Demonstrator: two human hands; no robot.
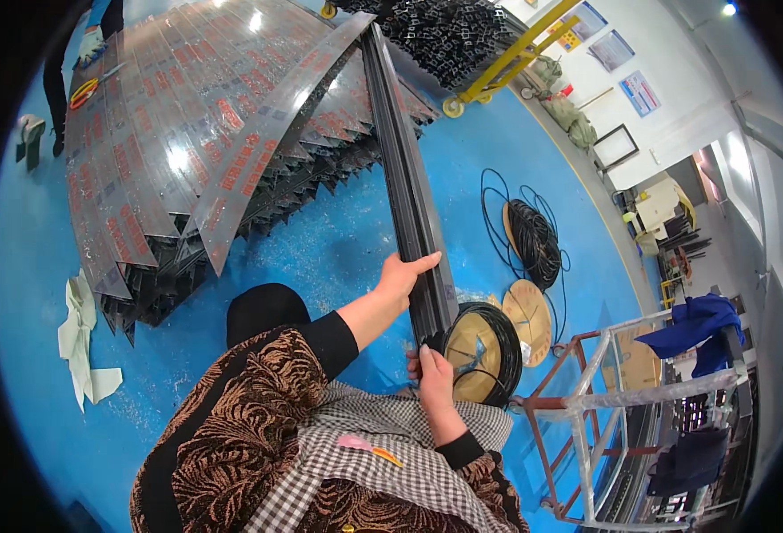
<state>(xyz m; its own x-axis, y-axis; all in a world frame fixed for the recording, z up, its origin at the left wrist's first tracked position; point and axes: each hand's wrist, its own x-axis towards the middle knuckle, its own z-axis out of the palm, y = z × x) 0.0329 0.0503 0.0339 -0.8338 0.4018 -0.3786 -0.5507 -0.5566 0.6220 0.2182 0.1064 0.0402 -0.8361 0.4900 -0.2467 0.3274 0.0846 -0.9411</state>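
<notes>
A long dark grooved frame profile [407, 178] runs from just in front of me up to the stack of profiles, where its far end rests. My left hand [398, 281] is closed around it a little above the near end, thumb across the top. At that near end, my right hand [436, 384] is closed, thumb and fingers pressed against the profile's tip. Whether a thin black strip lies in those fingers is hidden. Right beside this hand, a coil of black rubber strip [509, 351] on a round tan disc [476, 360] leans against my checked apron.
Stacked film-covered profiles [156, 115] with pointed ends fill the left, orange-handled scissors [84, 92] on top. White paper [76, 342] lies on the blue floor. Another black coil [534, 240] sits right, near a wrapped metal rack [587, 400]. Behind is a yellow trolley [507, 58]; someone stands far left.
</notes>
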